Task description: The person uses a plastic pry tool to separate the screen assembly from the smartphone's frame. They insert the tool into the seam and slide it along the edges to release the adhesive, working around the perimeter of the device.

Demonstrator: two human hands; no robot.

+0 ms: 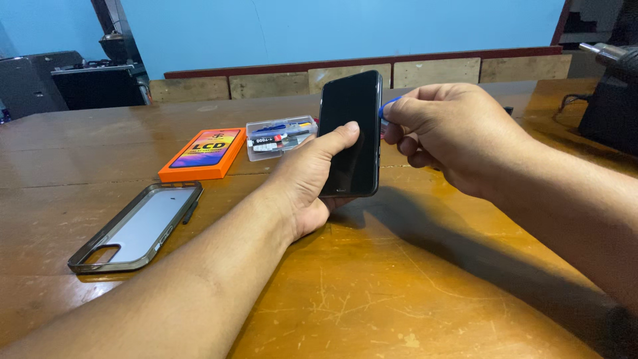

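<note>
Your left hand (312,179) grips the black smartphone (350,133) upright above the counter (412,292); right hand (452,136) pinches a blue pry tool (387,106) at its edge; screen still seated, clear case (136,226) already off.

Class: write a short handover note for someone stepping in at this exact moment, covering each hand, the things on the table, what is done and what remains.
Left hand: holds the black phone upright, thumb on its dark screen.
Right hand: pinches a small blue tool against the phone's right edge.
On the wooden table: empty phone case, orange box, clear plastic parts box.
Done: case is off.
Left: screen still looks seated on the phone.
</note>
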